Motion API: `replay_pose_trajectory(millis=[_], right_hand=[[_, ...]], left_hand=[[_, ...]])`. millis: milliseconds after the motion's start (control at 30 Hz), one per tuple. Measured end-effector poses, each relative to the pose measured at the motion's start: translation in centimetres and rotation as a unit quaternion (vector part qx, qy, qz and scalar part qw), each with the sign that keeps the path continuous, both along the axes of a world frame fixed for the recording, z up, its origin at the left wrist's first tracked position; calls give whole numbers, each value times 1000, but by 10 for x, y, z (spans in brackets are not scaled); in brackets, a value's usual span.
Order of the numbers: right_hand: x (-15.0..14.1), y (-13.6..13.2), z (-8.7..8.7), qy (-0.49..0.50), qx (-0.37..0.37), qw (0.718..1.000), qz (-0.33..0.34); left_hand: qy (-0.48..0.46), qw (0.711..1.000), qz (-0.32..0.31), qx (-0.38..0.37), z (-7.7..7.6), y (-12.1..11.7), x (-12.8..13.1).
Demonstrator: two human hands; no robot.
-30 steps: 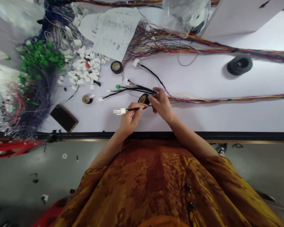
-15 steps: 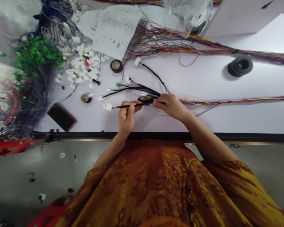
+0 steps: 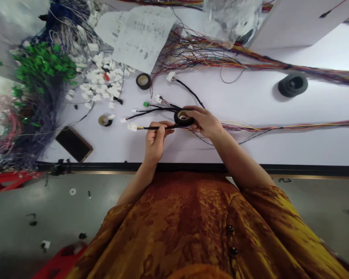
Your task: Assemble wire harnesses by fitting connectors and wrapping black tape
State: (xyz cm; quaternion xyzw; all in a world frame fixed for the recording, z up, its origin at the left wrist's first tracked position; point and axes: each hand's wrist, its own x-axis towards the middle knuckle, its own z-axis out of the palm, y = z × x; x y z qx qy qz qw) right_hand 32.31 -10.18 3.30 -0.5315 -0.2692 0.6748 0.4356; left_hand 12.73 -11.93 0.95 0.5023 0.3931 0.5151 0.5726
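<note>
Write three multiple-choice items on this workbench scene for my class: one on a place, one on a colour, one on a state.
1. Where does the phone lie?
A. On the papers
B. On the table, near its front edge
C. On the floor

2. What colour is the connector on the wire pinched by the left hand?
A. Green
B. Red
C. White

3. What state is the roll of black tape nearest the hands in?
A. Gripped in the right hand
B. Lying alone on the table
C. Stuck to the phone

Answers:
1. B, it lies on the table, left of the hands, by the dark front edge.
2. C, the connector shows white beyond the left hand.
3. A, the right hand closes around the roll.
</note>
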Motion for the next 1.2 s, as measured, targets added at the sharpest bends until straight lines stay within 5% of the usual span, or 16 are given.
replay_pose_trajectory(millis=[233,367,467,633,733,833,1033,1200], right_hand=[[0,-24,-9,-145,106,983,-25],[-7,-69,-5,-376,236,896,7],[-11,-89,-4,-445,295,845,42],[-9,-51,4,-269,167,945,-80],[-5,-24,4,-107,66,990,-68],[2,-24,-2,-39,45,994,-95],[12,-45,-22,-53,64,993,-89],[5,-60,-17,-159,125,976,-82]], left_hand=[[59,996,-59,-29,3,11,17],[36,997,19,-69,9,18,25],[24,995,20,-92,16,13,24],[148,981,-78,101,26,-5,19],[134,985,-30,104,19,-7,20],[58,998,36,-10,7,-1,24],[51,989,-113,-78,0,10,30],[29,992,15,-124,-5,0,35]])
